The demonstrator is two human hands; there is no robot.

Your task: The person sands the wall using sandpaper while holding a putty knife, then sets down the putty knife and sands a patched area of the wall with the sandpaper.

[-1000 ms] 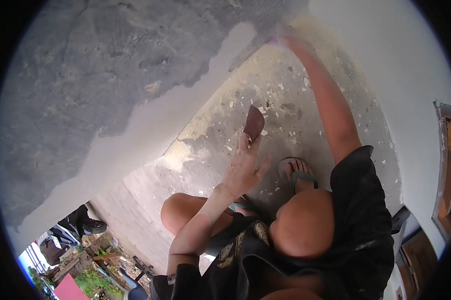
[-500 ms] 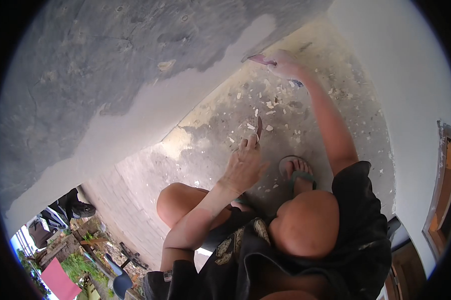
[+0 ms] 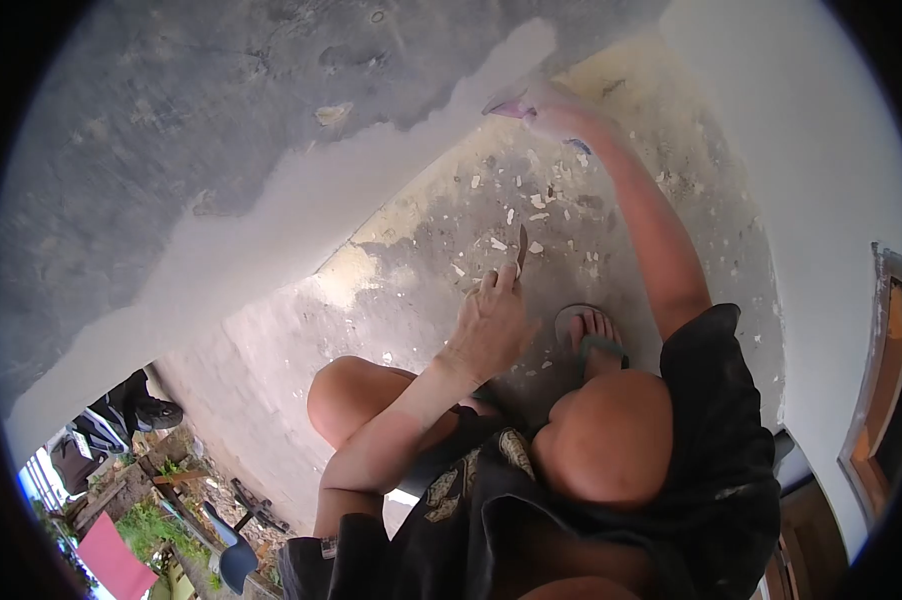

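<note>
My right hand [image 3: 563, 112], blurred by motion, is closed around a pinkish-red putty knife [image 3: 511, 107]. Its blade is at the lower edge of the wall, on or very close to a pale smooth band of filler [image 3: 321, 195] that runs along the grey wall [image 3: 221, 110]. Lower down, my left hand [image 3: 486, 325] grips a second putty knife [image 3: 523, 245] over the floor, its narrow dark blade pointing up and seen nearly edge-on. The fingers hide its handle. Whitish dust coats both hands.
Pale flakes [image 3: 538, 217] are scattered over the concrete floor [image 3: 421, 290]. My knees and a sandalled foot [image 3: 596, 330] are close below. A white wall [image 3: 801, 180] rises on the right, with a wooden frame [image 3: 876, 370]. Outdoors at lower left are a dark bag [image 3: 126, 410] and a pink sheet [image 3: 114, 560].
My right hand and its putty knife have shifted slightly up and left along the wall's lower edge. My left hand holds nearly the same pose. The whole view has tilted a little.
</note>
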